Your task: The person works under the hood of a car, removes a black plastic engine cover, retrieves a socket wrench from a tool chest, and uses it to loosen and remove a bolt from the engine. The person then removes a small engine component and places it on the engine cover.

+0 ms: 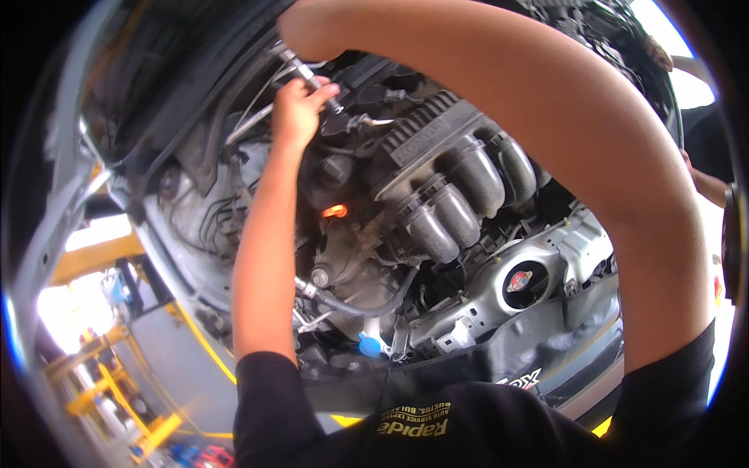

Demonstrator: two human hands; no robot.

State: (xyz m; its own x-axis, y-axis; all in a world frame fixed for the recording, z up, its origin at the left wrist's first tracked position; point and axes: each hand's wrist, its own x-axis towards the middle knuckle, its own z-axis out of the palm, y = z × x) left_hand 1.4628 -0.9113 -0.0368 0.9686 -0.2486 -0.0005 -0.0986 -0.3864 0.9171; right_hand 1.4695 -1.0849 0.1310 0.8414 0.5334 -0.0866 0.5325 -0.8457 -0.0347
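My left hand is closed around a metal socket extension, its thumb laid along the shaft. The tool slants over the back of the engine bay, with a dark socket-like end below the thumb. Bent across the top of the view, my right arm brings my right hand to the upper end of the tool. Its fingers are hidden, so its grip does not show. Beneath my hands lie the ribbed engine cover and an orange dipstick-like loop.
Dark intake pipes fill the middle of the bay. Nearer are a radiator cap, a hose and a blue reservoir cap. Yellow metal equipment stands at the left. Another person's hand is at the far right.
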